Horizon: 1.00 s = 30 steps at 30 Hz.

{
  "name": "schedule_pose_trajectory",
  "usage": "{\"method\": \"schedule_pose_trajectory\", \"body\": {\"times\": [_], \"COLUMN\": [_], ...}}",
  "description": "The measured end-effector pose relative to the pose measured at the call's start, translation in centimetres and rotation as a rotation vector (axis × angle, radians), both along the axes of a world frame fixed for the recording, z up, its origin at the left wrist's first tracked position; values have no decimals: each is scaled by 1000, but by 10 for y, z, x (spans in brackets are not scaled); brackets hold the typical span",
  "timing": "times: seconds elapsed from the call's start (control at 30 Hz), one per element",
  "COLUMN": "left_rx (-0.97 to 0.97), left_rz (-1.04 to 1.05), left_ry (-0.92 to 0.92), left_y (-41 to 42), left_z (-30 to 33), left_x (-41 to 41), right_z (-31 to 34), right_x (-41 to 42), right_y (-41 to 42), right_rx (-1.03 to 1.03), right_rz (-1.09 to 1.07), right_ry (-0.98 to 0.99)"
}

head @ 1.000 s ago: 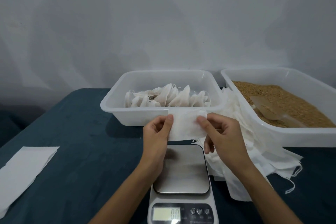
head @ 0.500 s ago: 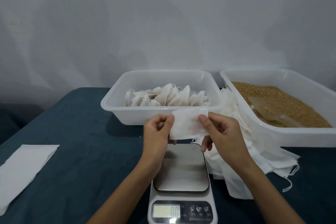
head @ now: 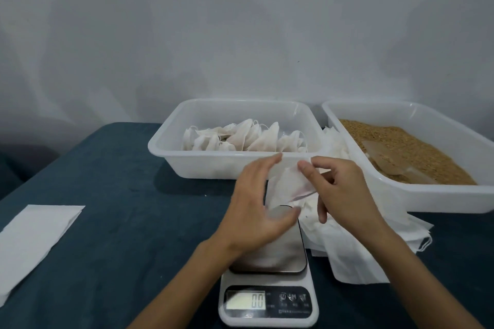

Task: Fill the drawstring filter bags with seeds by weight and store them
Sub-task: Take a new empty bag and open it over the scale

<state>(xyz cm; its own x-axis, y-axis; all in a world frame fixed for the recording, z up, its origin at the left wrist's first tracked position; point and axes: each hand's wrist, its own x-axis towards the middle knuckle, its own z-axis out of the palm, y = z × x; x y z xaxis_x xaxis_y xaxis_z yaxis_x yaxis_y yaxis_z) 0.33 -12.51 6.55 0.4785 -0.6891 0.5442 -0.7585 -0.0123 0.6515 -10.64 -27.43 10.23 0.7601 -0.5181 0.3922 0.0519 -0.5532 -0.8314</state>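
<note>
An empty white filter bag (head: 287, 185) hangs above the kitchen scale (head: 270, 275), whose display reads 0.0. My right hand (head: 336, 189) pinches the bag's top edge between thumb and forefinger. My left hand (head: 256, 203) has spread fingers at the bag's left side, blurred; whether it grips the bag I cannot tell. A pile of empty bags (head: 355, 246) lies right of the scale. Filled bags (head: 246, 137) sit in the middle tray (head: 171, 157). Brown seeds (head: 401, 144) and a clear scoop (head: 385, 157) fill the right tray (head: 441, 197).
A folded white paper sheet (head: 32, 238) lies at the left on the dark blue tablecloth (head: 120, 222). A plain white wall stands close behind the two trays. The table's left edge drops off near the far left corner.
The bag, held flat and stretched between both hands, now droops from my right hand. My left hand has let its pinch go and spread its fingers, moving down along the bag.
</note>
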Motion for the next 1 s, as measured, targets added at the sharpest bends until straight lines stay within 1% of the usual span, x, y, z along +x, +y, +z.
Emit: {"method": "schedule_pose_trajectory", "body": {"times": [0.07, 0.13, 0.23, 0.3, 0.37, 0.43, 0.47, 0.5, 0.53, 0.57, 0.6, 0.67, 0.73, 0.8, 0.87, 1.0], "left_rx": [98, 127, 65, 53, 67, 47, 26, 4, -12, -21, -27, -34, -36, -36, -31, -25], "left_rz": [-60, -76, -98, -102, -112, -143, -163, -182, -198, -212, -221, -226, -217, -194, -167, -140], "left_ry": [-9, 38, 196, 310, 389, 470, 511, 543, 568, 586, 601, 617, 619, 610, 599, 595], "left_y": [-3, -4, -6, -5, -5, -4, -5, -5, -6, -6, -7, -7, -8, -8, -9, -10], "left_z": [-5, -7, -7, -5, -6, -6, -5, -5, -5, -6, -7, -7, -9, -11, -13, -16], "left_x": [-6, -10, -10, -11, -10, -11, -12, -12, -12, -13, -13, -12, -10, -8, -6, -4], "right_z": [7, 15, 22, 27, 33, 37, 38, 37, 36, 33, 27, 16, 5, -3, -7, -8], "right_x": [-1, -2, -5, -8, -13, -18, -21, -24, -28, -32, -35, -39, -39, -37, -34, -33], "right_y": [4, 11, 24, 27, 10, -34, -65, -100, -136, -169, -199, -240, -258, -265, -268, -276], "right_rx": [-31, -61, -141, -180, -135, -143, -181, -236, -306, -365, -388, -409, -423, -447, -507, -514], "right_rz": [60, 151, 243, 239, 147, -49, -177, -314, -441, -536, -584, -584, -552, -525, -519, -536], "right_ry": [94, 181, 278, 236, 107, 8, 10, 70, 205, 395, 596, 914, 1094, 1155, 1164, 1083]}}
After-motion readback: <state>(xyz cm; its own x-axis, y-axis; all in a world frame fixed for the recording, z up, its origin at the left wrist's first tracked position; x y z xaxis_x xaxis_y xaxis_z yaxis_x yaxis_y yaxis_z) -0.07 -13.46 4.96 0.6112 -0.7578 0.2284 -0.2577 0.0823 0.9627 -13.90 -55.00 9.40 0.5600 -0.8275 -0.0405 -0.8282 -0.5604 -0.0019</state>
